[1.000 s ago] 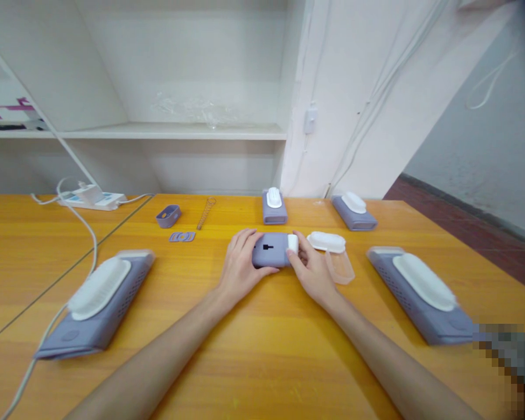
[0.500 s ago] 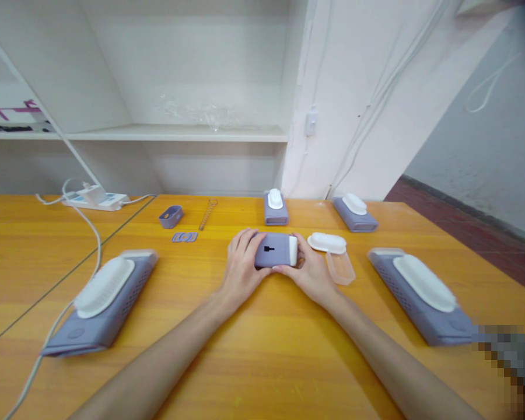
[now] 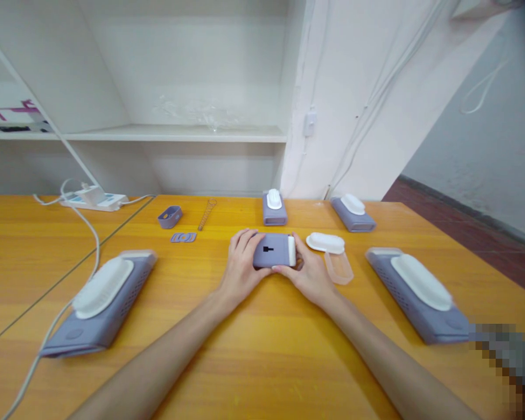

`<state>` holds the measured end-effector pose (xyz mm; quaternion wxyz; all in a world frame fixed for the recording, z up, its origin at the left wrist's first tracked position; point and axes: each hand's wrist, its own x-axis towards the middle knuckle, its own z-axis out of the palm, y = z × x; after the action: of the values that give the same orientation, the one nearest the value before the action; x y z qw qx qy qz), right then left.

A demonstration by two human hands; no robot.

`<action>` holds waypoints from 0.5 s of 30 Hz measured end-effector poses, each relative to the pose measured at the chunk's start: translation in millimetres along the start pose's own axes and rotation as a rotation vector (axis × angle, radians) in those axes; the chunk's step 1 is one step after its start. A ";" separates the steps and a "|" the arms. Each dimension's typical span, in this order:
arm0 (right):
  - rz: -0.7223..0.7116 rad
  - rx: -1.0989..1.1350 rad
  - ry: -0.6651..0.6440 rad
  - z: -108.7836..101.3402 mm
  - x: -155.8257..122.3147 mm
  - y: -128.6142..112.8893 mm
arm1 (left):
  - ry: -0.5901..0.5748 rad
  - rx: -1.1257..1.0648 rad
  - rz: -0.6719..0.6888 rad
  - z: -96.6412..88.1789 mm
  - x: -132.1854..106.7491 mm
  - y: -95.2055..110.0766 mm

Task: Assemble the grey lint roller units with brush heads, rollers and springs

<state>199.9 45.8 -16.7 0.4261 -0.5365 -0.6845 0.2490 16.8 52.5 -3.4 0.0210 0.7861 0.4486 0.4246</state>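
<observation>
A purple-grey plastic housing [image 3: 275, 249] with a black mark on its face lies between my two hands at mid-table. My left hand [image 3: 242, 262] is closed around its left end, fingers over the top and thumb along the near edge. At the other end a white end piece [image 3: 291, 251] shows, and my right hand [image 3: 310, 269] grips there with the thumb on the near edge. Some right fingers are hidden behind the housing. Just right of that hand are a white ribbed oval part [image 3: 326, 242] and a clear plastic cover [image 3: 339, 268].
Purple devices with white oval tops stand at left [image 3: 102, 297], right [image 3: 420, 291], back [image 3: 275, 211] and back right [image 3: 354, 214]. A purple ring-shaped part [image 3: 170, 217], flat plate [image 3: 183, 237] and coil spring [image 3: 207, 214] lie back left. A white cable [image 3: 97, 233] runs from a power strip [image 3: 96, 199].
Both hands keep the same hold on the housing. The whole view has shifted very slightly.
</observation>
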 end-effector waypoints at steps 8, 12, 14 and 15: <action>-0.018 -0.043 -0.039 -2.0 -1.2 0.5 | -0.010 -0.047 -0.007 -0.9 0.9 -0.7; -0.011 -0.060 -0.046 -0.3 -1.5 1.1 | -0.011 -0.040 -0.007 -1.2 0.6 0.2; -0.022 -0.062 -0.041 1.0 -1.8 0.8 | -0.008 -0.030 -0.003 -1.3 0.7 0.4; -0.029 -0.063 -0.032 1.5 -2.0 0.2 | -0.001 -0.026 -0.004 -1.3 0.8 0.4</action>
<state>198.8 44.2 -18.3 0.4018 -0.5356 -0.7064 0.2297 16.4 52.4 -1.9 0.0321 0.7853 0.4446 0.4298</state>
